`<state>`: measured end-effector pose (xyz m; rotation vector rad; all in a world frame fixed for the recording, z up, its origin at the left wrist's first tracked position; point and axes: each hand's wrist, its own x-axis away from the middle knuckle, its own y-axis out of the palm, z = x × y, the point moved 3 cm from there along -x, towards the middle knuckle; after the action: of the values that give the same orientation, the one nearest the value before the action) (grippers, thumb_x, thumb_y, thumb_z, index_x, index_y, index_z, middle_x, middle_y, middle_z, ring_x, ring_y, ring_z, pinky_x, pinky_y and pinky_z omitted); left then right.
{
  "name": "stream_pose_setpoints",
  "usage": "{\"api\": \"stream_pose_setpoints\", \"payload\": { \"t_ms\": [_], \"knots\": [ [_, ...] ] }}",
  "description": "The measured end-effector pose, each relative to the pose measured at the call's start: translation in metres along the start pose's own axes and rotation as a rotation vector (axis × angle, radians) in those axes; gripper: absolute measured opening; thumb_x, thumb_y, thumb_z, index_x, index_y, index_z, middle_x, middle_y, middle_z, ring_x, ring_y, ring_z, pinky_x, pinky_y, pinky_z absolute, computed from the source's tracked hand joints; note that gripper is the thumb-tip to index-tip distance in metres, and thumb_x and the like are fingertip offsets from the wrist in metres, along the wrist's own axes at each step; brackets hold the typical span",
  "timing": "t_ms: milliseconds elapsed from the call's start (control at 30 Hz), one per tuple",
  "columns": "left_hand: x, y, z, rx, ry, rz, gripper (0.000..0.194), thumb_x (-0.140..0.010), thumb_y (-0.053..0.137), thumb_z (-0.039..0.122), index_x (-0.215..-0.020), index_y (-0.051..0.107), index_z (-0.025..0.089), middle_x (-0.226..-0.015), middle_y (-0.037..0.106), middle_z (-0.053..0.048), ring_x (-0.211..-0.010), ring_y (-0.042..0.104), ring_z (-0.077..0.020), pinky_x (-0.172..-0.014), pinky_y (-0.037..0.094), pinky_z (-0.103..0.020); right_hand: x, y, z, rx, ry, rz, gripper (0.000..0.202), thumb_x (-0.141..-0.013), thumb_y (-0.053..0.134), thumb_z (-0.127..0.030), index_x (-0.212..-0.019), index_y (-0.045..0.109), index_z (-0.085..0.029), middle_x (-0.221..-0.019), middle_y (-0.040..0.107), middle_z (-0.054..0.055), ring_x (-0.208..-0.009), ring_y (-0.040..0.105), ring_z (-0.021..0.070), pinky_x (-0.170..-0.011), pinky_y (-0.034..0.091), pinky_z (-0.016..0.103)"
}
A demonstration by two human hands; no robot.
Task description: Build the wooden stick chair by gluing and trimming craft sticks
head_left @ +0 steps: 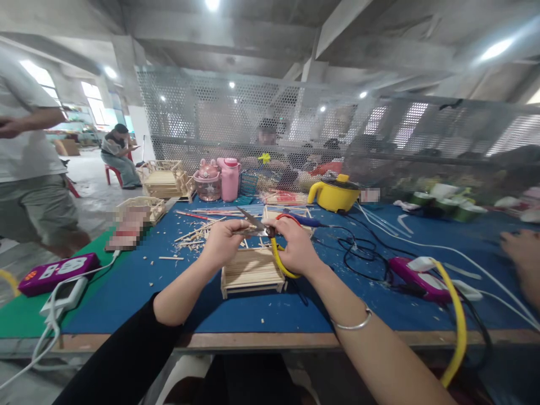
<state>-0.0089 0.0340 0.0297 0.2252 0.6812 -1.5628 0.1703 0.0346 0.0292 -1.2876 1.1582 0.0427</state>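
My right hand (295, 244) is closed round the handles of a pair of scissors (279, 257), one side red and the other yellow. The scissors' blades are apart and point left toward my left hand (223, 242). My left hand's thumb and fingers pinch beside the blades; what lies between them is too small to make out. Below both hands a small slatted frame of wooden sticks (253, 269) stands on the blue table mat (169, 304). Loose wooden sticks (194, 236) and scraps lie behind my left hand.
A yellow electric pot (337, 196), a pink bottle (229, 180) and a blue-handled corded tool (301, 218) are at the back. Purple power strips (59, 274) with cables lie at both sides. A person (29, 146) stands left; another person's hand (523, 253) rests right.
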Motion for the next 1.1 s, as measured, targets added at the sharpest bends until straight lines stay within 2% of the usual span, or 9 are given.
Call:
{"api": "stream_pose_setpoints", "payload": {
  "t_ms": [200,467,733,933,1100],
  "knots": [
    [-0.001,0.000,-0.006,-0.056,0.052,-0.018,0.024,-0.072,0.054,0.011,-0.084,0.074,0.017,-0.081,0.074,-0.001,-0.074,0.064,-0.0150,-0.069,0.046,-0.022,0.001,0.000,-0.001,-0.017,-0.009,0.005,0.051,-0.066,0.062,-0.012,-0.116,0.056,-0.020,-0.098,0.060,0.008,-0.091,0.054,0.0236,-0.083,0.045,0.036],
    [0.000,-0.002,-0.006,-0.130,0.115,-0.016,0.022,-0.075,0.054,0.015,-0.084,0.073,0.019,-0.079,0.073,-0.001,-0.074,0.063,-0.0157,-0.069,0.045,-0.023,0.001,0.001,0.000,-0.041,0.009,-0.024,0.053,-0.067,0.061,-0.012,-0.119,0.055,-0.021,-0.101,0.060,0.008,-0.095,0.055,0.0241,-0.085,0.045,0.037],
    [0.000,-0.004,0.002,-0.195,0.164,-0.004,0.023,-0.072,0.052,0.008,-0.077,0.072,0.019,-0.076,0.072,-0.002,-0.071,0.062,-0.0151,-0.066,0.044,-0.022,0.001,0.002,-0.002,-0.072,0.009,-0.039,0.050,-0.069,0.061,-0.015,-0.118,0.055,-0.020,-0.102,0.061,0.009,-0.092,0.055,0.0235,-0.082,0.045,0.036],
    [0.000,-0.003,0.001,-0.175,0.153,-0.005,0.027,-0.073,0.051,0.008,-0.084,0.073,0.019,-0.079,0.073,-0.001,-0.073,0.063,-0.0148,-0.068,0.044,-0.022,-0.001,0.000,-0.003,0.024,0.008,0.001,0.053,-0.066,0.060,-0.013,-0.119,0.055,-0.019,-0.099,0.059,0.009,-0.094,0.052,0.0253,-0.085,0.043,0.038],
    [0.001,-0.003,0.000,-0.180,0.143,-0.006,0.028,-0.072,0.049,0.006,-0.081,0.073,0.018,-0.078,0.072,-0.001,-0.073,0.062,-0.0145,-0.067,0.043,-0.021,-0.001,-0.001,-0.005,0.067,0.004,0.013,0.051,-0.066,0.059,-0.013,-0.117,0.057,-0.019,-0.095,0.058,0.008,-0.091,0.052,0.0247,-0.082,0.043,0.037]
  ]
}}
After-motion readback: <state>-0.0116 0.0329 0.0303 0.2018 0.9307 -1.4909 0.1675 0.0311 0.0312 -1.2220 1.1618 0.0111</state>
